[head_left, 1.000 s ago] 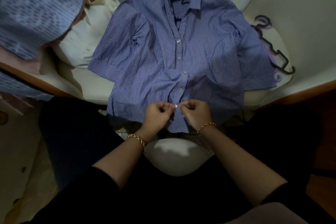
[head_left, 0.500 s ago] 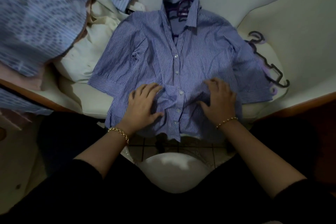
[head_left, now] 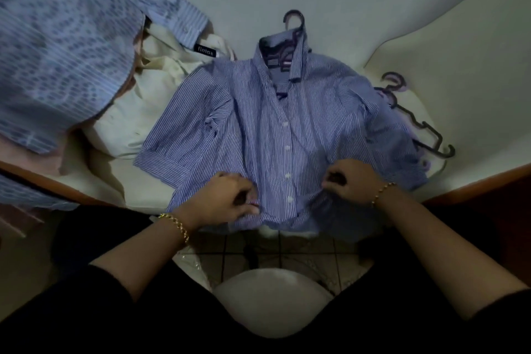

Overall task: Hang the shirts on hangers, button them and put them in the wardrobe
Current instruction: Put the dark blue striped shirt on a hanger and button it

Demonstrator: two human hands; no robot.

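Pinching the lower front of the blue striped shirt [head_left: 287, 123] with the left hand [head_left: 225, 198], fingers curled into the cloth just left of the button placket. Gripping the same shirt with the right hand [head_left: 353, 181] on the other side of the placket, knuckles up, fabric bunched under the curled fingers. Gold bracelet [head_left: 176, 225] on each wrist.

Shirt laid front-up on a pale upholstered surface [head_left: 431, 37], hem toward the wooden edge [head_left: 474, 184], collar away from it. Already threaded on a purple hanger [head_left: 294, 12], hook poking out past the collar. Four white buttons [head_left: 287, 147] showing down the placket, apparently fastened; neck open above them.

Reads as the tail end of the buttoning step: either tugging the hem straight or gathering the shirt for a lift. Hard to say which. Next, most likely: shift the grip up to the hanger hook or the shoulders, raise the shirt without letting it slip off the hanger, and carry it to the wardrobe, nowhere in view here.

Further out: spare hangers [head_left: 423, 125] beside the shirt's sleeve on the right, partly under it. Cream garment [head_left: 161, 100] against the opposite sleeve. Pale blue striped shirt [head_left: 71, 52] heaped at upper left, black label [head_left: 206, 50] at its edge. More shirts left to do, by the look of that pile. Tiled floor [head_left: 287, 247] below the hem.
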